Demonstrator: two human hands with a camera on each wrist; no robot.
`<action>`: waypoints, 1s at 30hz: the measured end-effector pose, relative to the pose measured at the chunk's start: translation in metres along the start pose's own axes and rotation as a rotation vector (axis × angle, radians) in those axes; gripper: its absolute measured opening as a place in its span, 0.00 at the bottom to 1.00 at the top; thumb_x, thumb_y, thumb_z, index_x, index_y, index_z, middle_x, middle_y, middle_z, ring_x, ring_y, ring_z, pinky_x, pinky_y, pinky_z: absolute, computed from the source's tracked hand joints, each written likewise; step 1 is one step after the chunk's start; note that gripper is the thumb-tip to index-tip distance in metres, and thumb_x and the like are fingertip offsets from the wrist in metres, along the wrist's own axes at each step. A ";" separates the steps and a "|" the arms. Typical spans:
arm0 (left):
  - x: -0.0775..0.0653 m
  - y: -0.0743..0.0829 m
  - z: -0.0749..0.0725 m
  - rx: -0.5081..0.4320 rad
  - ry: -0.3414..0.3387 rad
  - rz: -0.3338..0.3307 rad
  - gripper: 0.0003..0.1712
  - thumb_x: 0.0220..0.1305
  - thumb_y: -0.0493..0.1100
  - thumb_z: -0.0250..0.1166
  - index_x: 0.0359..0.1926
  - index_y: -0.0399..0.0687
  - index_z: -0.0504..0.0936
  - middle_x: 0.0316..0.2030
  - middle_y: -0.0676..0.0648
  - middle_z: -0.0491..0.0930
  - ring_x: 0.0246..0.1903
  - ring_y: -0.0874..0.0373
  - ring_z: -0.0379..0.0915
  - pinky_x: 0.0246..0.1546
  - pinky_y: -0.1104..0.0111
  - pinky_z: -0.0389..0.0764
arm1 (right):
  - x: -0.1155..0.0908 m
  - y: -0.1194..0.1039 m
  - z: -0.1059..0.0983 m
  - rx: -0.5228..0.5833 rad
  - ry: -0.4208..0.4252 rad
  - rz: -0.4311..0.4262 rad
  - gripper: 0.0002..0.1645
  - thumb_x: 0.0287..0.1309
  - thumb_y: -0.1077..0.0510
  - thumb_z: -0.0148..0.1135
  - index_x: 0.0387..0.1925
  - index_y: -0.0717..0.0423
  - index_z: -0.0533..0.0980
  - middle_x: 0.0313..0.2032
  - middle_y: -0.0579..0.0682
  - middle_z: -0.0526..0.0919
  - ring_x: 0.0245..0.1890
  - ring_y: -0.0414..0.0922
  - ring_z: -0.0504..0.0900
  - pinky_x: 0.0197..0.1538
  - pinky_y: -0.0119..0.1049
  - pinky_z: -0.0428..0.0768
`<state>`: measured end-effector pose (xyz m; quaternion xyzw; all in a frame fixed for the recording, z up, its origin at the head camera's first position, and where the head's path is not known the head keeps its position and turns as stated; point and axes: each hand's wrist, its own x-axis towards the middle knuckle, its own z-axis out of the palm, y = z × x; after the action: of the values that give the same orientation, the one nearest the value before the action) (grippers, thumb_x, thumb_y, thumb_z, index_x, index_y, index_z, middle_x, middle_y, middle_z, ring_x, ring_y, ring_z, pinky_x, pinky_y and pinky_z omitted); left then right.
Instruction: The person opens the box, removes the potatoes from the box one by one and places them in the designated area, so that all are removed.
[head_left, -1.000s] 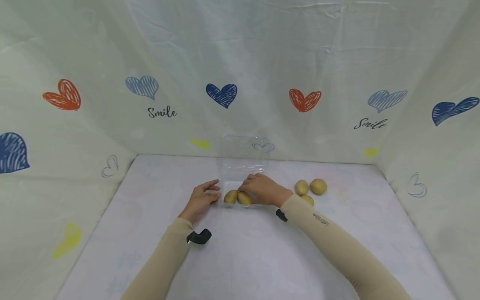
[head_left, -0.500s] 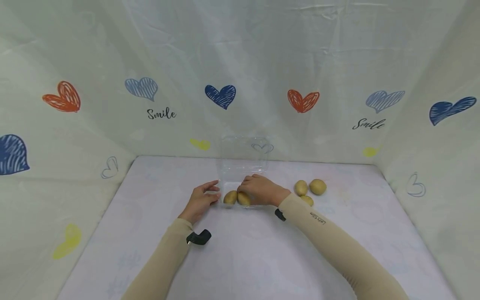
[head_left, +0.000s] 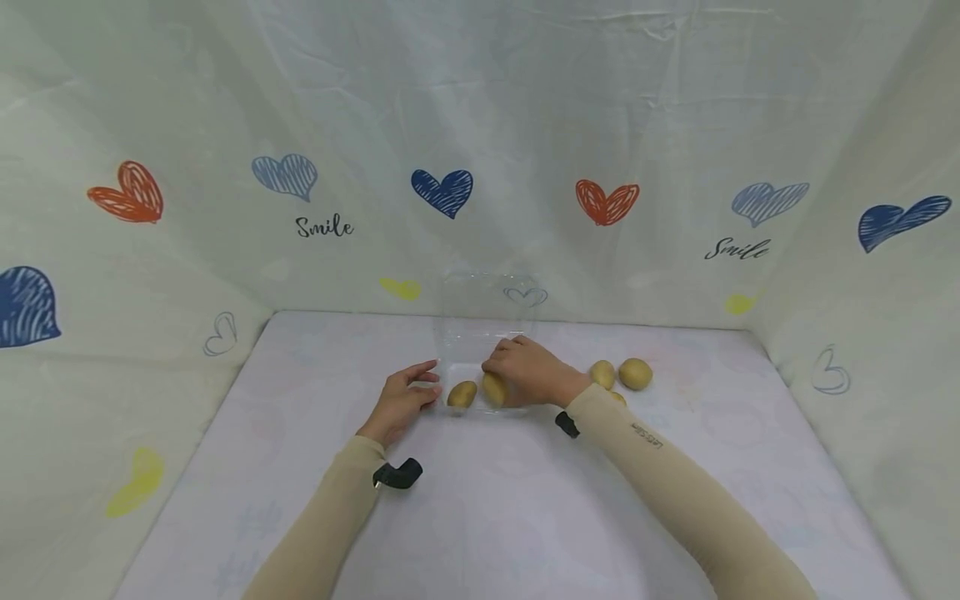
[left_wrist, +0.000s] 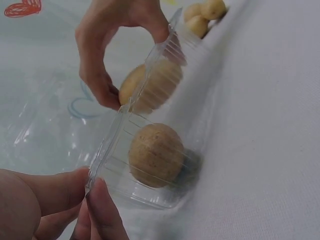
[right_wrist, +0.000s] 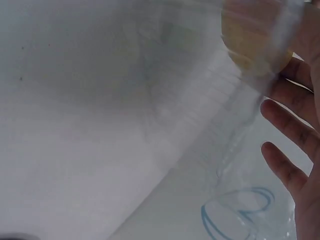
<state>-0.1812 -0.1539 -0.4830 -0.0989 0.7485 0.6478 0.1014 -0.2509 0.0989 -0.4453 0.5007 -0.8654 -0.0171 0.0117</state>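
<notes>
A clear plastic clamshell box (left_wrist: 107,137) stands on the table, its see-through lid (head_left: 476,298) raised at the back. My left hand (head_left: 399,406) pinches the box's left rim between thumb and fingers, seen close up in the left wrist view. One potato (head_left: 462,394) lies inside at the left. My right hand (head_left: 531,372) reaches over the box and grips a second potato (head_left: 494,389) between thumb and fingertips. In the left wrist view that held potato shows partly through the ribbed wall, tilted and higher than the lying one.
To the right of the box, a round potato (head_left: 636,374) and a smaller potato (head_left: 602,373) lie on the white table (head_left: 480,517). A third potato (head_left: 618,398) is mostly hidden behind the right sleeve (head_left: 660,475). A pale curtain (head_left: 525,100) with printed hearts surrounds the table.
My right hand has shifted slightly right and up with its potato, which now stands more upright and apart from the left potato. The left hand has stayed at the rim.
</notes>
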 end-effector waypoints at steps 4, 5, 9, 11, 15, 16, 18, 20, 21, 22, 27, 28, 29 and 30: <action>-0.001 0.001 0.000 0.004 -0.007 0.007 0.32 0.72 0.28 0.64 0.75 0.37 0.71 0.60 0.34 0.76 0.38 0.60 0.78 0.43 0.71 0.81 | -0.009 0.003 -0.010 -0.012 0.011 0.030 0.32 0.53 0.51 0.82 0.59 0.53 0.82 0.53 0.48 0.87 0.60 0.50 0.80 0.70 0.48 0.73; -0.001 0.001 0.000 0.004 -0.008 0.006 0.33 0.71 0.28 0.64 0.75 0.37 0.71 0.60 0.34 0.76 0.38 0.60 0.78 0.43 0.71 0.81 | -0.011 0.004 -0.013 -0.016 0.013 0.036 0.32 0.53 0.52 0.83 0.59 0.53 0.82 0.53 0.48 0.87 0.60 0.50 0.79 0.70 0.47 0.73; -0.002 -0.001 -0.001 0.000 -0.012 0.007 0.33 0.72 0.27 0.64 0.75 0.36 0.71 0.60 0.34 0.76 0.37 0.60 0.78 0.44 0.70 0.81 | -0.022 0.004 -0.024 -0.042 0.046 0.055 0.33 0.52 0.51 0.84 0.58 0.54 0.82 0.52 0.49 0.87 0.60 0.52 0.79 0.69 0.48 0.74; -0.002 -0.001 -0.001 -0.007 -0.010 0.005 0.33 0.71 0.27 0.64 0.75 0.36 0.71 0.60 0.34 0.76 0.37 0.61 0.78 0.43 0.71 0.81 | -0.028 0.003 -0.029 -0.064 0.070 0.062 0.33 0.51 0.50 0.85 0.57 0.54 0.82 0.51 0.49 0.87 0.60 0.52 0.79 0.69 0.49 0.74; -0.001 -0.002 -0.002 -0.009 -0.007 0.003 0.33 0.71 0.27 0.64 0.75 0.36 0.71 0.60 0.34 0.76 0.37 0.61 0.78 0.42 0.72 0.81 | -0.040 0.002 -0.040 -0.107 0.116 0.069 0.35 0.48 0.50 0.86 0.57 0.54 0.82 0.51 0.48 0.87 0.60 0.52 0.79 0.69 0.49 0.74; -0.001 -0.003 -0.002 -0.010 -0.006 0.001 0.33 0.71 0.27 0.64 0.75 0.37 0.71 0.59 0.35 0.76 0.37 0.61 0.78 0.42 0.72 0.81 | -0.042 0.002 -0.042 -0.119 0.125 0.070 0.36 0.48 0.49 0.87 0.58 0.54 0.82 0.51 0.48 0.87 0.60 0.52 0.79 0.69 0.48 0.74; 0.000 -0.003 -0.002 -0.006 -0.007 0.001 0.33 0.71 0.27 0.64 0.75 0.37 0.71 0.59 0.35 0.76 0.38 0.60 0.78 0.43 0.71 0.81 | -0.049 0.003 -0.046 -0.141 0.135 0.075 0.37 0.47 0.49 0.87 0.58 0.54 0.82 0.51 0.48 0.87 0.60 0.52 0.78 0.69 0.48 0.74; 0.001 -0.003 -0.002 -0.009 -0.008 -0.002 0.33 0.71 0.27 0.64 0.75 0.37 0.71 0.59 0.35 0.76 0.38 0.60 0.78 0.44 0.70 0.81 | -0.055 0.005 -0.049 -0.170 0.143 0.082 0.37 0.46 0.48 0.87 0.57 0.54 0.82 0.51 0.48 0.87 0.60 0.52 0.78 0.69 0.48 0.74; 0.001 -0.003 -0.002 -0.009 -0.008 -0.002 0.33 0.71 0.27 0.64 0.75 0.37 0.71 0.59 0.35 0.76 0.38 0.61 0.78 0.44 0.70 0.82 | -0.059 0.005 -0.051 -0.180 0.147 0.085 0.37 0.46 0.48 0.88 0.57 0.54 0.82 0.50 0.48 0.87 0.60 0.52 0.78 0.69 0.48 0.75; 0.002 -0.003 -0.002 -0.010 -0.007 -0.003 0.33 0.71 0.27 0.64 0.75 0.37 0.71 0.59 0.35 0.76 0.37 0.61 0.78 0.44 0.70 0.82 | -0.062 0.006 -0.052 -0.191 0.150 0.089 0.38 0.46 0.47 0.88 0.57 0.55 0.82 0.50 0.48 0.86 0.60 0.52 0.78 0.69 0.48 0.75; 0.001 -0.002 -0.001 -0.004 -0.003 -0.005 0.33 0.71 0.27 0.63 0.75 0.37 0.71 0.59 0.35 0.76 0.37 0.61 0.78 0.43 0.71 0.81 | -0.084 0.008 -0.056 -0.200 0.187 0.103 0.38 0.43 0.48 0.89 0.54 0.56 0.82 0.47 0.49 0.86 0.57 0.53 0.79 0.67 0.50 0.76; 0.001 -0.002 -0.001 -0.001 -0.004 -0.003 0.33 0.71 0.27 0.63 0.75 0.37 0.71 0.59 0.35 0.76 0.37 0.60 0.78 0.43 0.71 0.81 | -0.088 0.010 -0.056 -0.195 0.193 0.110 0.38 0.43 0.48 0.89 0.54 0.57 0.82 0.47 0.49 0.86 0.57 0.53 0.79 0.66 0.50 0.77; 0.001 -0.002 0.000 -0.001 -0.003 -0.006 0.33 0.71 0.27 0.64 0.75 0.37 0.71 0.59 0.35 0.76 0.37 0.60 0.78 0.43 0.71 0.81 | -0.092 0.011 -0.056 -0.190 0.200 0.116 0.38 0.42 0.49 0.90 0.54 0.57 0.82 0.47 0.49 0.86 0.57 0.54 0.79 0.66 0.50 0.77; 0.001 -0.002 0.000 -0.001 -0.003 -0.006 0.33 0.71 0.27 0.64 0.75 0.37 0.71 0.59 0.35 0.76 0.37 0.60 0.78 0.43 0.71 0.81 | -0.097 0.012 -0.055 -0.185 0.206 0.122 0.37 0.42 0.50 0.90 0.54 0.57 0.82 0.46 0.49 0.86 0.56 0.54 0.80 0.66 0.50 0.77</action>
<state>-0.1818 -0.1543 -0.4851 -0.1004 0.7477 0.6481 0.1044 -0.2111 0.1880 -0.3899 0.4430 -0.8832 -0.0449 0.1474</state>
